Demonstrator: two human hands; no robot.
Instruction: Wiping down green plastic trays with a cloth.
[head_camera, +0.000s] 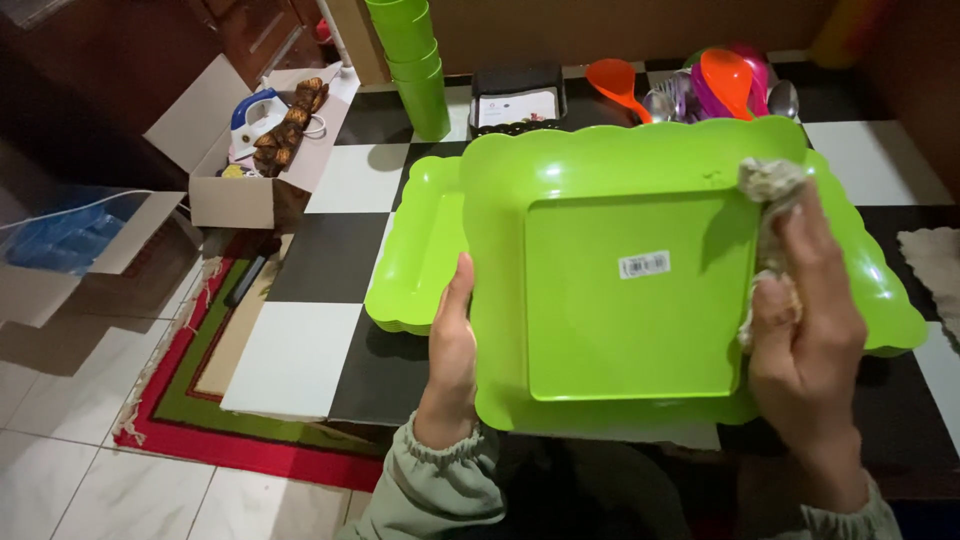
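Left hand (452, 345): I grip the green tray (640, 330) by its edge.
Right hand (805, 330): I press a cloth (770, 215) onto it.
Risk: hard wiping could tip the tray off my left hand.

Two green trays (640, 300), one cloth (770, 230), perhaps five stacked cups (415, 65)

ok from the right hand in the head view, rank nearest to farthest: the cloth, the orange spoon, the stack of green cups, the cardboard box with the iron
1. Cloth, held in the right hand.
2. Orange spoon, up at the table's far edge.
3. Stack of green cups, farther left on the far edge.
4. Cardboard box with the iron, off the table, far left.
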